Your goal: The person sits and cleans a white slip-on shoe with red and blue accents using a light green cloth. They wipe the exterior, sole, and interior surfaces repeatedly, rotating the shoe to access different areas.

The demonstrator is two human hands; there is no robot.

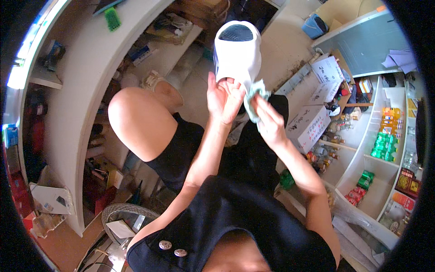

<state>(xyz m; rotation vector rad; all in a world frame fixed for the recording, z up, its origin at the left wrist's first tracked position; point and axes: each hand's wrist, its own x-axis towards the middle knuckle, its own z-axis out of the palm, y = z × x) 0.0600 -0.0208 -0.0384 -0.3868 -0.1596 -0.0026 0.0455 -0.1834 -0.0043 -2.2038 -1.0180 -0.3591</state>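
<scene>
A chunky white slide slipper [237,56] is held up in front of me. Its far opening shows a dark, wavy-textured inside. My left hand [223,100] grips the slipper's near end, palm up, with the fingertips partly hidden by it. A crumpled pale green cloth [255,99] is bunched in my right hand [268,119]. The cloth is at the slipper's lower right edge; whether it presses on it I cannot tell.
White printed boxes [309,127] stand on the right beside shelves holding green bottles [384,146] and orange bottles [392,119]. A long white counter [97,86] curves along the left. A bicycle wheel [129,209] sits at the lower left. A blue bin [315,26] stands far right.
</scene>
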